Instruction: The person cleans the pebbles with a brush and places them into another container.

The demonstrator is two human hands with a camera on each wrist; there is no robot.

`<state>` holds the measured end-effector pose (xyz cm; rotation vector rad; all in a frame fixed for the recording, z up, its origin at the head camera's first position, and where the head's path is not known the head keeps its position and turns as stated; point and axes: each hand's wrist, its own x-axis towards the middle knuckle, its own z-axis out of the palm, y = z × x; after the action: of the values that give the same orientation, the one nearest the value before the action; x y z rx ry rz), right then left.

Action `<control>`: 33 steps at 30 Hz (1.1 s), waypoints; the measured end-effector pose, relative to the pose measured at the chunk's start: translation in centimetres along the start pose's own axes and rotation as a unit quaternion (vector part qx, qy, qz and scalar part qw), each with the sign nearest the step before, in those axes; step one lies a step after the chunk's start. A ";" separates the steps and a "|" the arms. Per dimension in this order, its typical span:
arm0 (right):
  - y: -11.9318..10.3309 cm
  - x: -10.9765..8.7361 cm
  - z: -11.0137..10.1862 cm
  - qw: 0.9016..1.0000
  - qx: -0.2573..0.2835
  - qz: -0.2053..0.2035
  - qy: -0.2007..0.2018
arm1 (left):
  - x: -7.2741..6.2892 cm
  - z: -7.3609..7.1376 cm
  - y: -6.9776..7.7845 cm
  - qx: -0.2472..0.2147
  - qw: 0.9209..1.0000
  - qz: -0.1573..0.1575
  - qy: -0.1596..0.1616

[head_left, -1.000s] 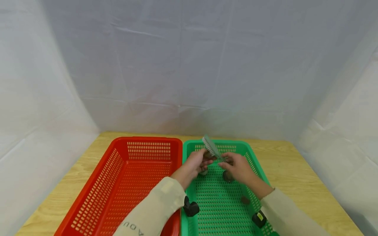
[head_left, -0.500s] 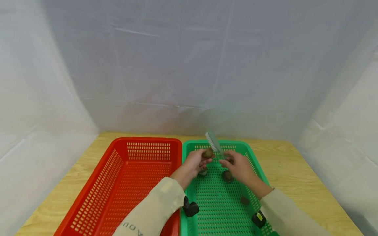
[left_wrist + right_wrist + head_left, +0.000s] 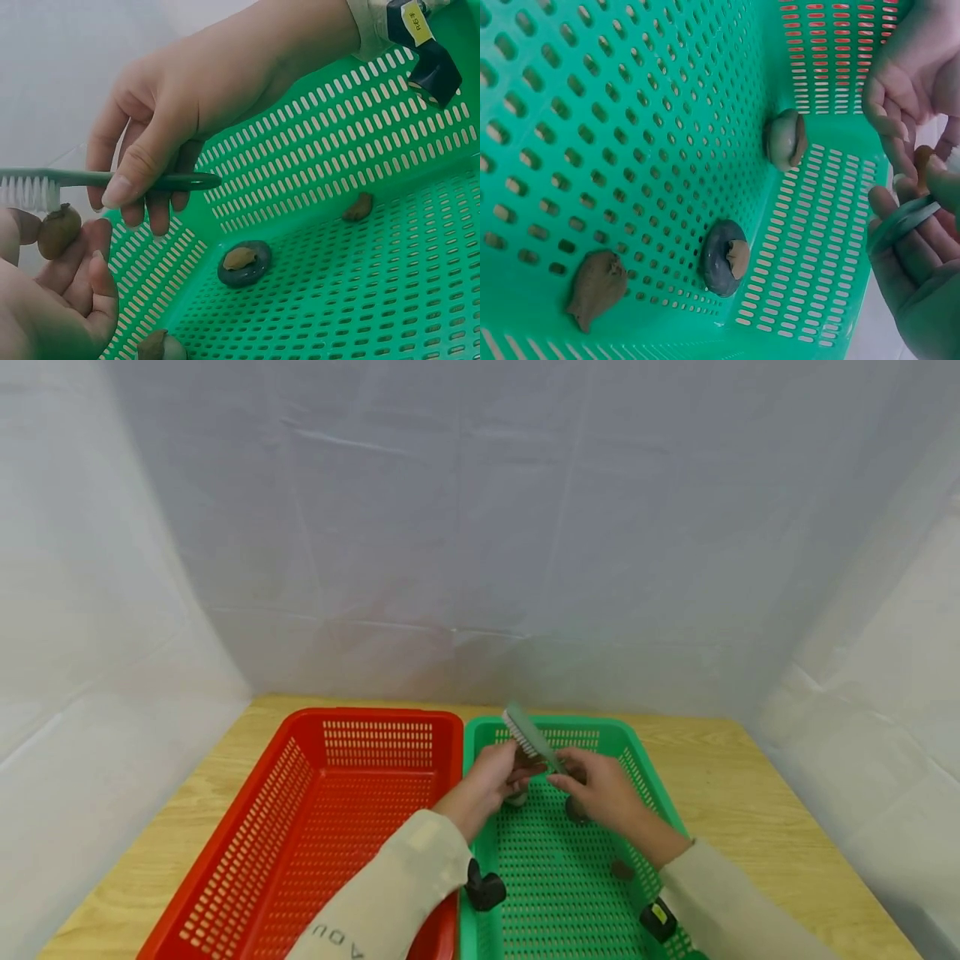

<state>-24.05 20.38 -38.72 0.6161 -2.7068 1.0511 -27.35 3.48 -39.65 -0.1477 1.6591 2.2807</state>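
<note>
Evidently, hands: our left hand [image 3: 491, 772], around eleven o'clock in the green basket [image 3: 585, 723], pinches a small brown piece [image 3: 60, 231] between thumb and fingers; our right hand [image 3: 600, 785], around one o'clock, pinches the brush [image 3: 531, 741] by its handle.
Brush: its head slants towards eleven o'clock and its handle towards five, presumably so that the bristles face the piece; they seem to touch its top, though we cannot be sure.
Brown piece: we hold it above the basket floor, likely by the fingertips to leave much of its surface bare.
Green basket: it sits beneath both hands, probably so that anything dropped would land inside.
Basket floor: a pale stone [image 3: 782, 142] with a brown patch lies around ten o'clock, a dark round stone [image 3: 716, 270], also brown-patched, near twelve, and a brown lump [image 3: 600, 285] near four, spaced well apart.
Red basket: at nine o'clock [image 3: 375, 716], just beside the green one, perhaps for easy reach.
Table: pale wood [image 3: 697, 768] carries both baskets.
</note>
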 end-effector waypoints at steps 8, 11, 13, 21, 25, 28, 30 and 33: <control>0.4 0.0 -0.1 1.000 0.003 0.013 0.001 | 0.1 0.2 0.1 0.018 1.000 -0.002 0.000; 0.5 0.1 -0.2 1.000 0.006 0.020 0.003 | 0.1 0.2 0.2 0.022 1.000 -0.003 -0.003; 0.5 0.1 -0.2 1.000 0.006 0.025 0.006 | 0.1 0.1 0.2 0.017 1.000 -0.004 -0.002; 0.6 0.1 -0.4 0.998 -0.008 0.062 0.024 | 0.4 0.2 0.3 0.001 1.000 -0.002 -0.001; 0.7 0.1 -0.5 0.997 -0.010 0.072 0.035 | 0.2 0.2 0.3 -0.001 1.000 0.005 0.005; 0.8 0.1 -0.4 0.997 -0.018 0.069 0.039 | 0.2 0.2 0.2 0.008 1.000 0.006 0.010; 0.8 0.1 -0.3 0.997 -0.020 0.059 0.036 | 0.2 0.2 0.1 0.013 1.000 0.005 0.011; 0.8 0.1 -0.1 0.999 -0.008 0.043 0.021 | 0.2 0.2 0.1 0.019 1.000 0.008 0.014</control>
<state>-24.47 20.96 -39.08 0.4738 -2.7239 1.0494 -27.55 3.68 -39.58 -0.1594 1.7225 2.2672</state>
